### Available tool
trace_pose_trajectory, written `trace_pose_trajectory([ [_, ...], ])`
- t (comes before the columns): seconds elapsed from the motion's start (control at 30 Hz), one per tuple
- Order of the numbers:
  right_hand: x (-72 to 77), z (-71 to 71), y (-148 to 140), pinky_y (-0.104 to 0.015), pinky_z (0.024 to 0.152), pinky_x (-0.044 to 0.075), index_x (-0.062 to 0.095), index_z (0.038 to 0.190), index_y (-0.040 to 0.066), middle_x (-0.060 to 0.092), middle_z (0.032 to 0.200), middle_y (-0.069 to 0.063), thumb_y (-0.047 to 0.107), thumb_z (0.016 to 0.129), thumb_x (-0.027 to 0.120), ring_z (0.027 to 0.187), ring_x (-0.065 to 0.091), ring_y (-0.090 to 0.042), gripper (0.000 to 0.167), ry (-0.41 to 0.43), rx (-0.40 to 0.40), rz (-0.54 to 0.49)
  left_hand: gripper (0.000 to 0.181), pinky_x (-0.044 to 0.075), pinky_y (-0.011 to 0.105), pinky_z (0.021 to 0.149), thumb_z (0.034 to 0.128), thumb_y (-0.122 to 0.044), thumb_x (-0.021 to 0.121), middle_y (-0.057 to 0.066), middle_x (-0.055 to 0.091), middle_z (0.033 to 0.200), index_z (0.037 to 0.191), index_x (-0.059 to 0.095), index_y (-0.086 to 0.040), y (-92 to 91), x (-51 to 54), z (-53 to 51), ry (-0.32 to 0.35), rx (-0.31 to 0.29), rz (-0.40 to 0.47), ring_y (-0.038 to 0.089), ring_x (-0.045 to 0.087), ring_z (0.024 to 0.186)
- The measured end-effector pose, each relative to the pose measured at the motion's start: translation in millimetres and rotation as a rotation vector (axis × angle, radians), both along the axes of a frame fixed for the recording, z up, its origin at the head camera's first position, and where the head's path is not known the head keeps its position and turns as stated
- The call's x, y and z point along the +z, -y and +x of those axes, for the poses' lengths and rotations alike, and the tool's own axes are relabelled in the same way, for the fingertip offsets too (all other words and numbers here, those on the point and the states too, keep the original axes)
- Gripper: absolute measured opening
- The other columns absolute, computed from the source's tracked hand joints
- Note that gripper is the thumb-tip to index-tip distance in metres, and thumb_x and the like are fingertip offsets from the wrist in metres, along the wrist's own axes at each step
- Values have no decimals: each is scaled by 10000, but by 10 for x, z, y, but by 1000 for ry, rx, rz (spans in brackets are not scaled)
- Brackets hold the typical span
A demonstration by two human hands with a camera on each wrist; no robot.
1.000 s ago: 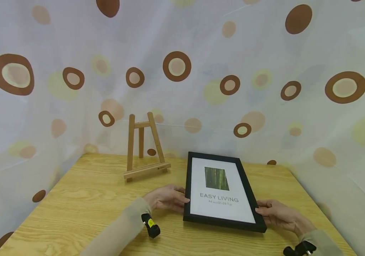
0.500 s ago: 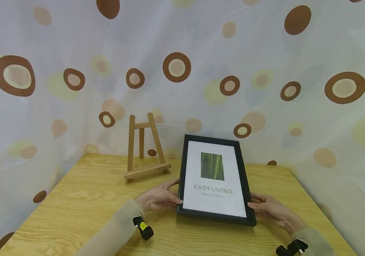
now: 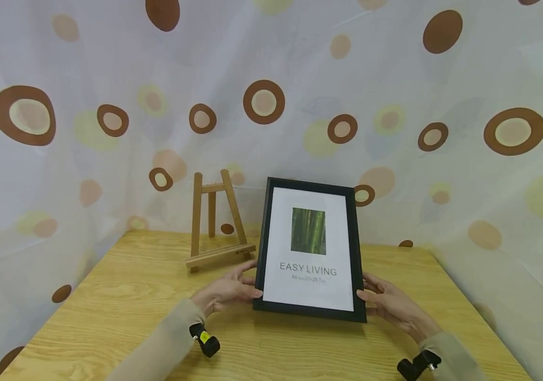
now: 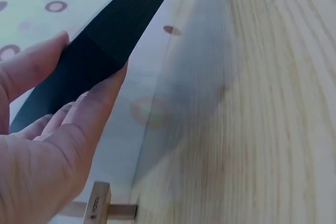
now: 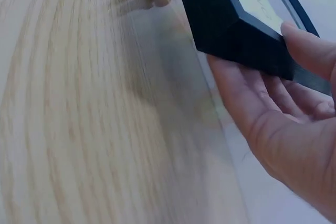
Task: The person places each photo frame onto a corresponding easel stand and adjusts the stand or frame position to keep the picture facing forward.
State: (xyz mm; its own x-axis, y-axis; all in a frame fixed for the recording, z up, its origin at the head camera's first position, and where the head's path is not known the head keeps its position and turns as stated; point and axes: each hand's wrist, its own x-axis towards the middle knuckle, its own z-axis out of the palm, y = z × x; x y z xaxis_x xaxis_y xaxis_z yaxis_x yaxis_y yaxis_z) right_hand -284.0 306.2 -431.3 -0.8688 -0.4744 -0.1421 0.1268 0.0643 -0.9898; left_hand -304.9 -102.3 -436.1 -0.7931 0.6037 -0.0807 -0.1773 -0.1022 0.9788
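- Gripping opposite sides, left hand (image 3: 226, 290) and right hand (image 3: 395, 308) hold the black picture frame (image 3: 309, 238) raised and tilted, right of the wooden easel (image 3: 220, 255).
- Likely stiff, light, fragile if glazed; best held by its sides.

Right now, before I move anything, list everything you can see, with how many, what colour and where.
Picture frame: one, black, tilted, held between both hands over the table
Printed sheet: one, white with a green picture and "EASY LIVING", inside the frame
Easel: one, light wood, standing left of the frame
Table: one, yellowish wood, under the easel
Spotted backdrop: count unclear, white with brown, beige and yellow spots, behind and beside the table
Wrist devices: two, black, one per wrist
Sleeves: two, beige, on the forearms
Left hand: one, gripping the frame's left edge
Right hand: one, gripping its right edge
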Motion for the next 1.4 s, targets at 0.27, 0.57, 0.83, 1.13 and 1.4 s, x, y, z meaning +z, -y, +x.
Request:
trace_pose_trajectory([
  [0.27, 47, -42, 125, -619, 964, 476, -179, 1554, 278, 241, 1547, -262, 113, 1044, 462, 1216, 574, -296, 836, 65, 167, -67, 835, 550, 394, 930, 871, 87, 637, 288, 507, 1362, 1542, 143, 29, 192, 18, -4, -71, 64, -70, 226, 636, 1046],
  [0.57, 95, -130, 379, -629, 974, 461, -83, 1580, 144, 28, 1603, -302, 96, 1009, 537, 1333, 454, -363, 844, -42, 58, -27, 837, 563, 394, 901, 893, 9, 668, 305, 369, 1493, 1561, 165, -32, 353, 119, -48, -179, 105, -125, 239, 626, 1096],
  [0.83, 83, -233, 604, -651, 969, 449, 63, 1585, 98, 167, 1588, -289, 105, 995, 569, 1271, 521, -322, 777, -70, -21, -40, 879, 546, 408, 946, 917, -58, 669, 312, 358, 1502, 1573, 84, -34, 542, 105, -47, -256, 133, -180, 306, 565, 1220],
  [1.13, 128, -411, 865, -647, 921, 481, 168, 1580, 136, 291, 1555, -274, 82, 974, 597, 1185, 593, -299, 745, -115, -76, -30, 881, 545, 452, 938, 931, -104, 665, 329, 301, 1519, 1588, 79, -118, 738, 155, -69, -255, 203, -225, 431, 474, 1297],
  [1.4, 133, -448, 956, -664, 927, 465, 227, 1564, 113, 334, 1533, -280, 60, 963, 608, 1137, 624, -281, 713, -112, -74, -21, 904, 516, 463, 986, 928, -111, 668, 320, 193, 1566, 1590, 53, -132, 840, 99, -50, -224, 231, -244, 479, 371, 1365],
])
